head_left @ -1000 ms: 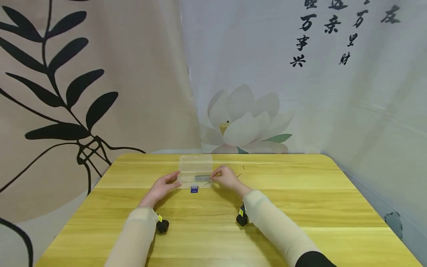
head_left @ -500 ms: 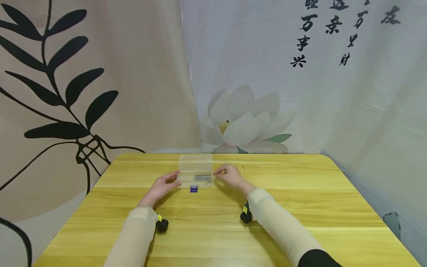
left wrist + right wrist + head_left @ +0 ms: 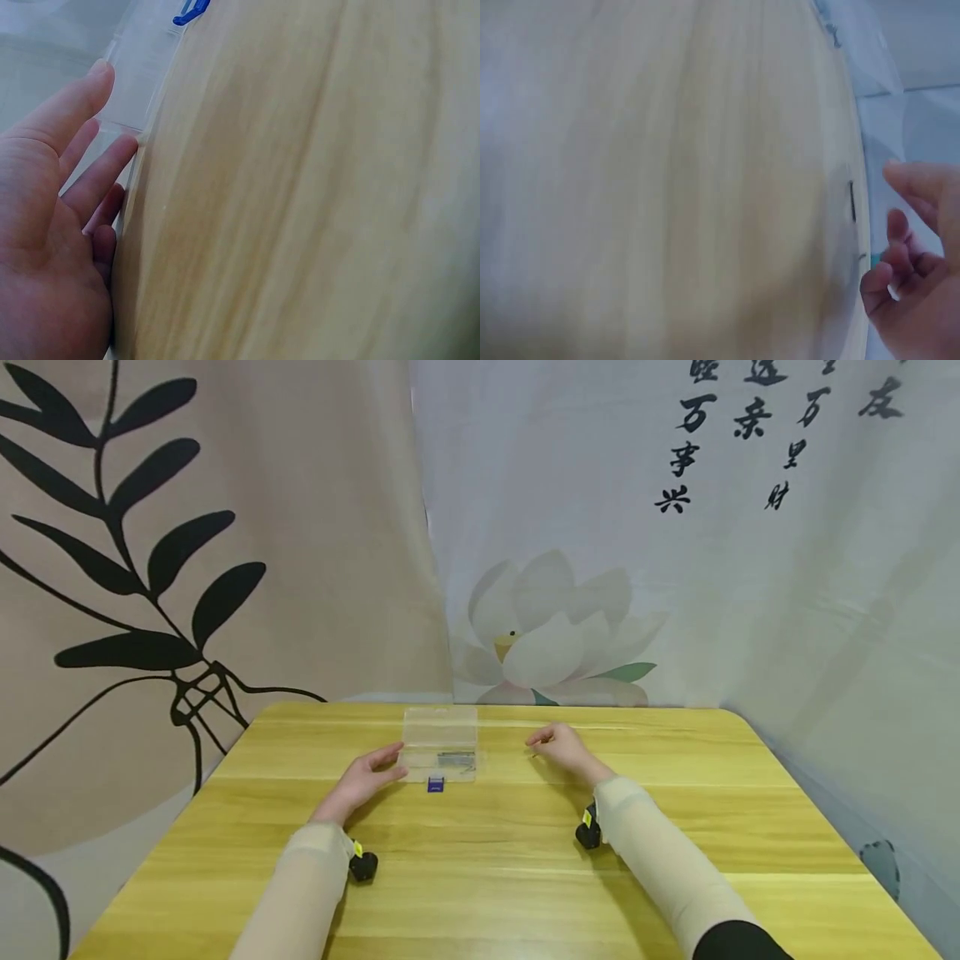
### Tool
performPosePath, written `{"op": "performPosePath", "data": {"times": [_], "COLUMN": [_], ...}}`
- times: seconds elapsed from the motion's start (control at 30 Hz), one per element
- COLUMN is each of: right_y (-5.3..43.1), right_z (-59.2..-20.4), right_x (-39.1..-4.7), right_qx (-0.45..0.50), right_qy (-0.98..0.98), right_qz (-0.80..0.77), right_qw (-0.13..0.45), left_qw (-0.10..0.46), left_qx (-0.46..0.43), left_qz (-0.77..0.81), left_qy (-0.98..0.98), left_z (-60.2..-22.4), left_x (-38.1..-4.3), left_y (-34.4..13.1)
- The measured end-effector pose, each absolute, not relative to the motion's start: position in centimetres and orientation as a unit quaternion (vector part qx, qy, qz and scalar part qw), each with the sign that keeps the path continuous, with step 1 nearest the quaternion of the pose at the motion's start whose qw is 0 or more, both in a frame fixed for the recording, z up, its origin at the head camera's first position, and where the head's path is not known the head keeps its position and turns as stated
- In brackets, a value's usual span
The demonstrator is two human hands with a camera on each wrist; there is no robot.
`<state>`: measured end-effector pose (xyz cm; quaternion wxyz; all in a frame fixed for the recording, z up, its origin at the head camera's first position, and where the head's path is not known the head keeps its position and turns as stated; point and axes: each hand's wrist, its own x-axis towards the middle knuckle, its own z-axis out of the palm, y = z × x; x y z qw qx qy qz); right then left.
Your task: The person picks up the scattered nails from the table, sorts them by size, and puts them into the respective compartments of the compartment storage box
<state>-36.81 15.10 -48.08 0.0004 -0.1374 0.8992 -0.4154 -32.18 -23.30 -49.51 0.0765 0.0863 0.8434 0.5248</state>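
A clear plastic box [image 3: 422,774] with a blue latch [image 3: 436,785] stands with its lid [image 3: 440,727] raised. Thin dark metal-looking sticks [image 3: 456,759] lie in its right part; their kind is too small to make out. My left hand [image 3: 366,781] rests against the box's left end, thumb at the near corner and fingers farther back. In the left wrist view its fingers are fairly straight. My right hand [image 3: 564,748] hovers to the right of the box, holding nothing, thumb and forefinger apart. A thin dark stick [image 3: 852,201] lies on the table by its fingertips, with another small one [image 3: 862,256] nearby.
The wood-grain table [image 3: 465,885] ends just behind the box, in front of printed cloth hangings [image 3: 555,527]. A black wrist camera [image 3: 363,867] sits by the left cuff, and a second wrist camera [image 3: 588,833] hangs at the right one.
My right hand has left the box's right end and moved right, to the loose sticks on the table. The left hand and the box have stayed in place.
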Motion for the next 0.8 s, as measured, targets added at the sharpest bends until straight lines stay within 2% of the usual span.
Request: {"op": "performPosePath", "data": {"times": [0.4, 0.8], "right_y": [15.6, 15.4], "right_z": [-48.8, -49.2], "right_x": [-37.3, -37.5], "right_qx": [-0.131, -0.131], "right_qy": [0.911, 0.917], "right_qz": [-0.391, -0.377], "right_qw": [0.022, 0.009], "left_qw": [0.072, 0.078], "left_qx": [0.081, 0.077], "left_qz": [0.525, 0.53], "left_qy": [0.844, 0.841], "left_z": [-50.1, -49.9], "left_x": [-32.5, -32.4], "left_y": [-23.3, -23.4]}}
